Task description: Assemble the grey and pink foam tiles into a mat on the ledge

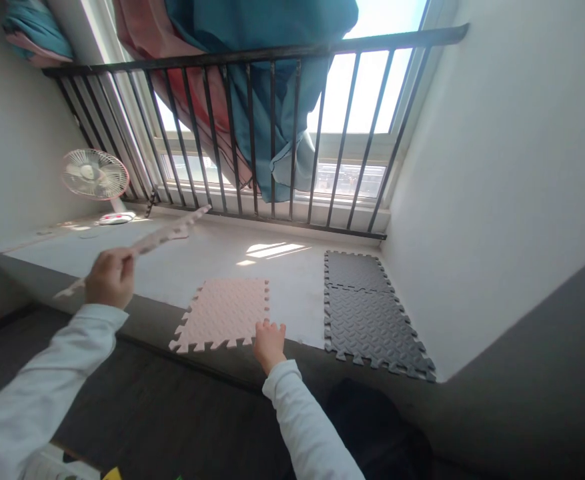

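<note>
My left hand (109, 277) grips a pink foam puzzle mat tile (165, 235) by its near edge and holds it up edge-on above the sill. My right hand (269, 342) rests with its fingers on the near right corner of a second pink foam tile (225, 312), which lies flat on the wide white window ledge (292, 280). To the right, two dark grey foam tiles (367, 313) lie joined together on the ledge against the right wall. Both my sleeves are white.
A black metal railing (272, 133) runs along the window at the back of the ledge. Teal and red fabric (257, 80) hangs over it. A small pink fan (95, 175) stands at the back left. A white wall closes the right side.
</note>
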The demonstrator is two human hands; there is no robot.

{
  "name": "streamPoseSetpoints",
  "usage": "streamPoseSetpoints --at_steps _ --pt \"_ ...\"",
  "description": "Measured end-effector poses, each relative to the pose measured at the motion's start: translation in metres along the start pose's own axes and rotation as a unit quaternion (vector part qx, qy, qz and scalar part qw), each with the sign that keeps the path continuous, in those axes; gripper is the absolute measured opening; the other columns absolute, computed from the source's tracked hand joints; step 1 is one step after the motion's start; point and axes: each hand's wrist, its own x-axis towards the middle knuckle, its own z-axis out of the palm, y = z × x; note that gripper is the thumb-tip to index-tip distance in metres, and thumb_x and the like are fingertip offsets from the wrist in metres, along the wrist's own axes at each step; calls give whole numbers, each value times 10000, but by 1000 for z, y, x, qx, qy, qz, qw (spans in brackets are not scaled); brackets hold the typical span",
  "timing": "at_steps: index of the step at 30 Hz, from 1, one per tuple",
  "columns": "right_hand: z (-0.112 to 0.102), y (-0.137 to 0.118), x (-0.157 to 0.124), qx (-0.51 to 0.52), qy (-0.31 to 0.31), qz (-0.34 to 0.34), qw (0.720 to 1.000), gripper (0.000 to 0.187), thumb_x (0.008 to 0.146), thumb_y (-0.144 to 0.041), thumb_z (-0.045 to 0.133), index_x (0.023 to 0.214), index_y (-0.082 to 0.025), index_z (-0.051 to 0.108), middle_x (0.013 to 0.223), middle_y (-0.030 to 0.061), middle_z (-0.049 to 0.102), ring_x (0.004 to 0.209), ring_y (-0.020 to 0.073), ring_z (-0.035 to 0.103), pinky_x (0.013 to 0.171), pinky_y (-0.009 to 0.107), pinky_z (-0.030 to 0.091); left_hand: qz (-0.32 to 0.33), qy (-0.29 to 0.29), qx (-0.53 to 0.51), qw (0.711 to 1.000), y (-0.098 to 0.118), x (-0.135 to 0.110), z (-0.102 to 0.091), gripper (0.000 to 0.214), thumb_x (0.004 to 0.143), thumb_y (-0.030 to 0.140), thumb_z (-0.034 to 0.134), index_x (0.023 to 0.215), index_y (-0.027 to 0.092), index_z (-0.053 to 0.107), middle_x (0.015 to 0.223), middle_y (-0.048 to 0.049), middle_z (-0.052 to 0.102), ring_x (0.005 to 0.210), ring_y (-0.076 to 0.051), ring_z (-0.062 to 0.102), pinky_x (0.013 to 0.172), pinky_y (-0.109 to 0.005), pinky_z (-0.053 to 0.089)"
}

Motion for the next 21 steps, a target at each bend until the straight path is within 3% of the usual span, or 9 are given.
streamPoseSetpoints --at_steps 2,4,6,7,11,16,21 --pt "4 6 -10 24 -1 13 1000 266 714 -156 469 969 -177 542 973 91 606 920 229 540 814 426 320 51 -107 -20 993 35 -45 51 206 817 263 358 868 179 540 942 -103 609 926 -198 541 826 -334 438" --pt "4 19 -23 52 4 20 998 303 713 -175 469 1008 -197 538 990 76 605 927 222 544 803 400 345 96 -242 -19 965 67 -96 93 204 767 160 376 831 213 562 917 -69 613 867 -175 558 773 -303 453" --pt "0 38 -38 83 -3 22 996 343 720 -197 471 1057 -218 533 1023 66 602 946 211 545 794 364 369 127 -355 -6 926 89 -142 122 226 729 118 397 813 224 577 873 -54 607 824 -164 559 723 -285 452" --pt "-3 48 -45 102 -10 22 995 349 727 -210 472 1070 -220 535 1043 64 600 953 203 546 792 342 381 132 -379 -1 916 96 -160 131 246 731 104 385 820 225 579 872 -53 603 824 -161 556 709 -280 449" --pt "-12 87 -61 174 26 60 983 352 740 -203 463 1079 -204 557 1052 59 606 905 159 568 810 271 406 113 -355 -3 928 110 -195 145 260 743 106 388 864 223 586 916 -71 594 861 -176 536 708 -292 432" --pt "0 115 -63 335 87 108 932 306 709 -199 455 966 -165 618 947 62 652 825 164 597 784 278 449 113 -338 -24 934 123 -197 143 235 799 201 371 855 233 597 891 -67 593 841 -182 527 686 -297 417" --pt "21 127 -62 436 113 150 880 270 668 -213 458 869 -150 628 857 64 672 811 174 611 769 287 467 133 -364 -10 922 135 -200 141 247 786 149 374 879 233 587 929 -62 592 874 -188 524 707 -311 401"
